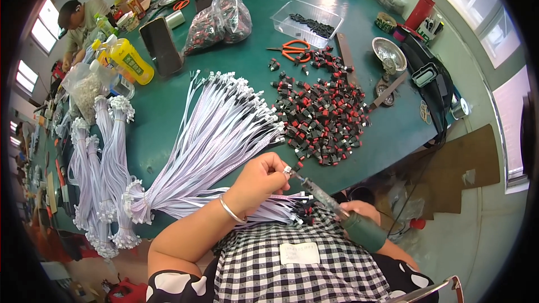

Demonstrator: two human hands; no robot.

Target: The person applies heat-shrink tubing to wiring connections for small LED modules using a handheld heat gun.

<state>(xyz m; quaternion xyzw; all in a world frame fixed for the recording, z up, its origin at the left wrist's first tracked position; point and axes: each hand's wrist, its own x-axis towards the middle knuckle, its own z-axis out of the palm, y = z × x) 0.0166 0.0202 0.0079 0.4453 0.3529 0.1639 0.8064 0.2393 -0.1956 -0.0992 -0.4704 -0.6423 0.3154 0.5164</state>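
The left hand (pixel 259 178) is curled shut, pinching a small part at its fingertips (pixel 283 169) — right against the tip of the soldering iron (pixel 320 193). The right hand (pixel 359 210) is wrapped around the iron's green handle, just above the checked lap — beside the wire bundle (pixel 219 134) and the pile of red-and-black switches (pixel 323 118).

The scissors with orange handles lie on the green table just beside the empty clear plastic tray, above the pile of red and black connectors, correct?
Not quite: the clear plastic tray is not empty; the head view shows small black parts in it. The rest holds: the scissors lie on the green table beside it, above the pile of connectors.
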